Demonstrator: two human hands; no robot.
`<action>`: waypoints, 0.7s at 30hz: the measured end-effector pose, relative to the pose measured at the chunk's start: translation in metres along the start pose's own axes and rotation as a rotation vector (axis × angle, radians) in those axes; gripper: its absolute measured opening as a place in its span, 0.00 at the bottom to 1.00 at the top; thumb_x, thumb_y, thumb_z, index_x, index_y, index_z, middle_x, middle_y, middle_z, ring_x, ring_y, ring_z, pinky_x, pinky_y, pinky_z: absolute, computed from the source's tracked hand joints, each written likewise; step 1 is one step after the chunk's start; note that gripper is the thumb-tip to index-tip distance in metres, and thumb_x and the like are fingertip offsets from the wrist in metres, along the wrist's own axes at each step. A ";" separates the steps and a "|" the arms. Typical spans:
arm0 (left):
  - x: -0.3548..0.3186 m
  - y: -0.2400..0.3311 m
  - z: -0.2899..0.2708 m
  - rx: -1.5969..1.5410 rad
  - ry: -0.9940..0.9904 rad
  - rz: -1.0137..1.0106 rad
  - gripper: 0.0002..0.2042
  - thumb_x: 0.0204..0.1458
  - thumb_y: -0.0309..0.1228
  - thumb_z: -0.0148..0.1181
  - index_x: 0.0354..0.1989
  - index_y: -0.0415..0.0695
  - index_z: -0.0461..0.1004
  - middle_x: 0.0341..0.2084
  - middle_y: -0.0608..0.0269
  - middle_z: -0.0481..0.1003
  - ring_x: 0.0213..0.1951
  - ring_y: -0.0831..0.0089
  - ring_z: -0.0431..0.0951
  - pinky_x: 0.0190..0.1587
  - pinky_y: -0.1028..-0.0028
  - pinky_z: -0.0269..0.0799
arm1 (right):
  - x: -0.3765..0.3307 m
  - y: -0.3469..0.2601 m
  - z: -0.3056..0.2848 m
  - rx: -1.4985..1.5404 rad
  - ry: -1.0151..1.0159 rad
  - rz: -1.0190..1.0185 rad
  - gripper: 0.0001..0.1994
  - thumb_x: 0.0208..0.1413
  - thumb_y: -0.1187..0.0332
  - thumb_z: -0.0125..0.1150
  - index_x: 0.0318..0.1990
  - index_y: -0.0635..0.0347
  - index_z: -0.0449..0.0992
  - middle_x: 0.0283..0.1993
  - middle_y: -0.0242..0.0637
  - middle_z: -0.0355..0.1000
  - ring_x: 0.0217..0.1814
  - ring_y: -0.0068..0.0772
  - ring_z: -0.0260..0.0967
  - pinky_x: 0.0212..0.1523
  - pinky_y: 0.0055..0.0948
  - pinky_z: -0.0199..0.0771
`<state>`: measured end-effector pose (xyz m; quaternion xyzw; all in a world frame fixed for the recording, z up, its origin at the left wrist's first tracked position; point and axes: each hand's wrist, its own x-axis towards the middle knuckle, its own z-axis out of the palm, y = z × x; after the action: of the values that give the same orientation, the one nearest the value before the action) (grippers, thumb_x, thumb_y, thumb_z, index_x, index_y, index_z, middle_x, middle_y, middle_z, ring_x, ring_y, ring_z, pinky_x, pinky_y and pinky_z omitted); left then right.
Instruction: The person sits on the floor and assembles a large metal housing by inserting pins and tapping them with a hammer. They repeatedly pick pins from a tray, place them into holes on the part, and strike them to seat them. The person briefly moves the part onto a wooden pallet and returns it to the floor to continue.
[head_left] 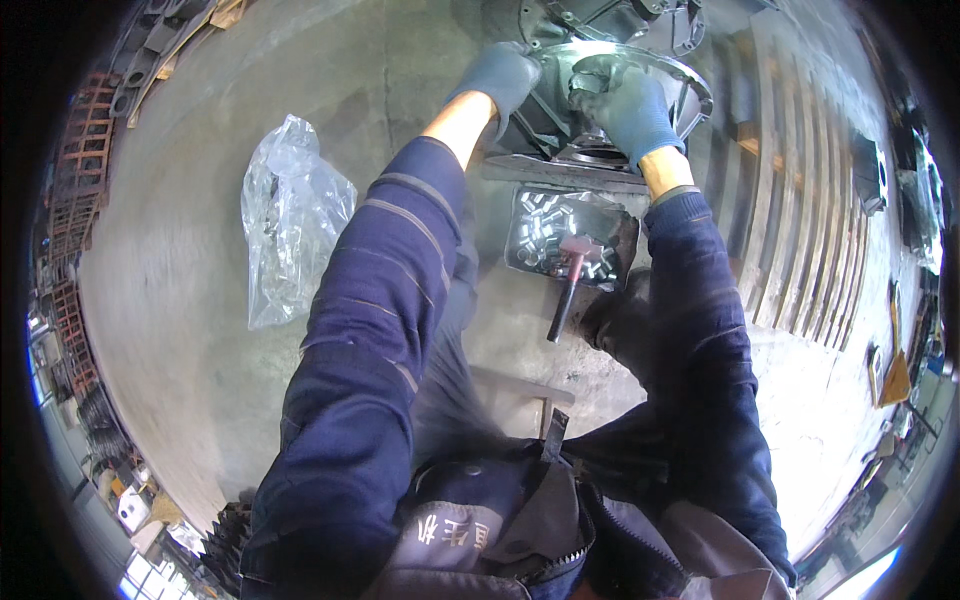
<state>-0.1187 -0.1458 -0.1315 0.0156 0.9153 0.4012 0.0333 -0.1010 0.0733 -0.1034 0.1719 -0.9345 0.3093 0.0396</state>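
A round metal housing with a shiny flange stands on the concrete floor at the top of the view. My left hand, in a grey-blue glove, grips the left edge of that flange. My right hand, also gloved, rests on the flange's inner rim with fingers curled around a small part I cannot make out. Both forearms wear dark blue sleeves.
A metal tray holding several silver bolts lies just below the housing, with a hammer leaning across it. A crumpled clear plastic bag lies to the left. Wooden slats run along the right; metal racks line the left.
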 end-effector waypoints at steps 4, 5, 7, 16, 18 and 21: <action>0.005 -0.009 0.004 0.026 -0.007 -0.004 0.19 0.59 0.37 0.54 0.53 0.39 0.80 0.55 0.46 0.78 0.57 0.49 0.77 0.60 0.62 0.71 | 0.004 -0.002 -0.009 -0.001 -0.021 -0.092 0.19 0.50 0.54 0.73 0.45 0.56 0.84 0.42 0.49 0.80 0.45 0.52 0.80 0.47 0.42 0.81; 0.006 -0.012 0.004 0.041 -0.005 -0.003 0.19 0.58 0.37 0.55 0.53 0.38 0.80 0.56 0.46 0.78 0.57 0.49 0.77 0.60 0.62 0.71 | 0.003 -0.004 -0.016 -0.032 -0.017 -0.003 0.19 0.50 0.52 0.73 0.45 0.54 0.84 0.41 0.47 0.80 0.43 0.49 0.80 0.46 0.40 0.81; 0.010 -0.017 0.005 0.049 -0.051 0.061 0.20 0.56 0.37 0.55 0.53 0.40 0.80 0.51 0.43 0.79 0.54 0.47 0.79 0.57 0.61 0.73 | -0.002 -0.007 -0.034 -0.058 0.092 -0.079 0.17 0.53 0.54 0.73 0.45 0.53 0.85 0.41 0.42 0.80 0.41 0.40 0.80 0.45 0.35 0.81; 0.012 -0.019 0.005 0.147 -0.045 0.132 0.18 0.55 0.37 0.55 0.49 0.40 0.81 0.47 0.39 0.80 0.51 0.44 0.80 0.55 0.58 0.74 | -0.042 -0.008 -0.063 0.575 0.162 0.286 0.17 0.55 0.73 0.73 0.49 0.72 0.77 0.41 0.43 0.83 0.41 0.29 0.82 0.45 0.25 0.82; 0.013 -0.024 0.008 0.177 -0.052 0.193 0.18 0.55 0.37 0.55 0.49 0.40 0.81 0.47 0.39 0.80 0.52 0.44 0.80 0.55 0.58 0.74 | -0.051 -0.008 -0.060 0.640 0.164 0.195 0.17 0.56 0.74 0.72 0.50 0.72 0.76 0.41 0.44 0.83 0.42 0.30 0.82 0.46 0.26 0.83; 0.017 -0.032 0.013 0.109 0.011 0.176 0.18 0.55 0.37 0.55 0.49 0.40 0.82 0.48 0.39 0.80 0.52 0.43 0.80 0.55 0.57 0.74 | -0.055 -0.007 -0.056 0.718 0.157 0.169 0.16 0.56 0.76 0.71 0.50 0.74 0.75 0.42 0.45 0.83 0.44 0.33 0.83 0.48 0.30 0.84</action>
<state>-0.1351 -0.1569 -0.1645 0.0956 0.9309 0.3523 -0.0081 -0.0489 0.1171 -0.0643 0.0730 -0.7716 0.6315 0.0229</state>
